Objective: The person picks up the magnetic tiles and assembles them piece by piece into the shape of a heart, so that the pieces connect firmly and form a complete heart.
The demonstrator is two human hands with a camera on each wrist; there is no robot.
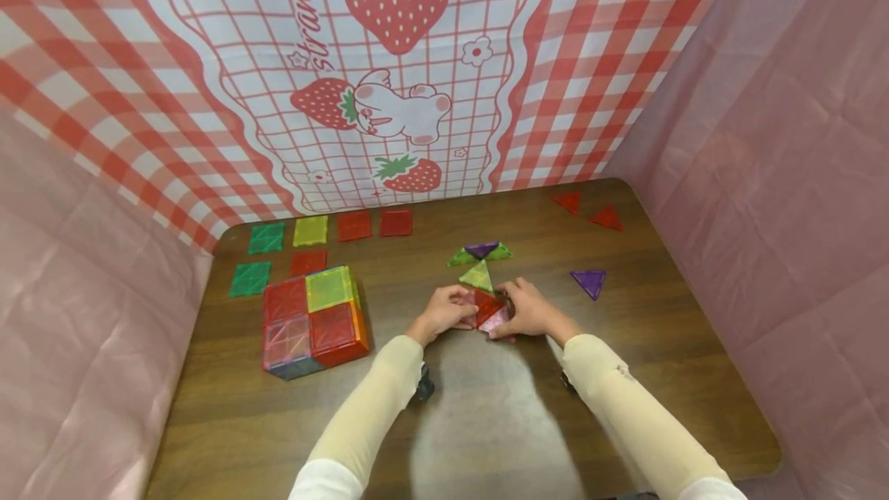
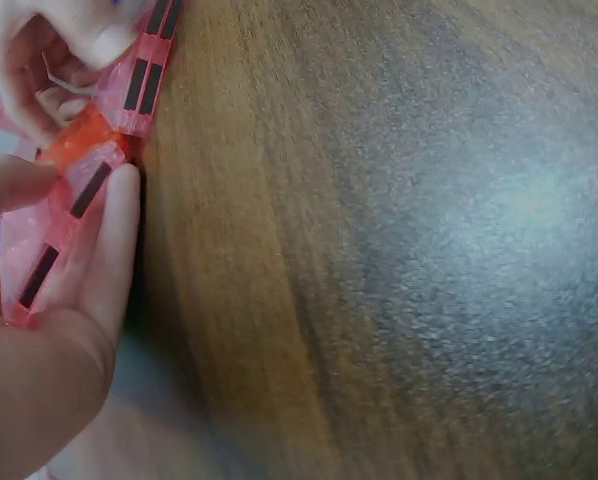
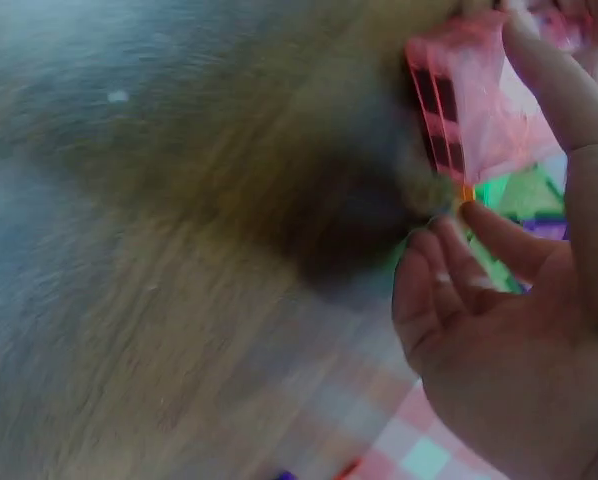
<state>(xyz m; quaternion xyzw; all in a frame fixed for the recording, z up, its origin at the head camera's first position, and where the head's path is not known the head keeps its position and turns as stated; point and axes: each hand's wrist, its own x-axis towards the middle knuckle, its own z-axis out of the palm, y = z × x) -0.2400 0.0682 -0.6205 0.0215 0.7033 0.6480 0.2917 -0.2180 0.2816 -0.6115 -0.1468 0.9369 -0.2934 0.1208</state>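
Observation:
Close to the middle of the table, my left hand (image 1: 443, 310) pinches a pink magnetic tile (image 2: 61, 235) between thumb and fingers. My right hand (image 1: 531, 309) holds pink magnetic tiles (image 3: 484, 110), thumb on top and fingers below and beside them. Two dark-magnet edges lie side by side on the right-hand pieces in the left wrist view. Between both hands sits a red triangle tile (image 1: 488, 304), its edges meeting the pink pieces. Just beyond is a light green triangle tile (image 1: 478, 276), its lower tip near the red one.
Behind the green triangle stands a small green and purple piece (image 1: 481, 251). A large block of coloured tiles (image 1: 316, 322) is at left, with loose green tiles (image 1: 251, 278), a yellow tile (image 1: 310, 231) and red tiles (image 1: 354, 226) behind. At right lie a purple triangle (image 1: 589, 283) and red triangles (image 1: 607, 217).

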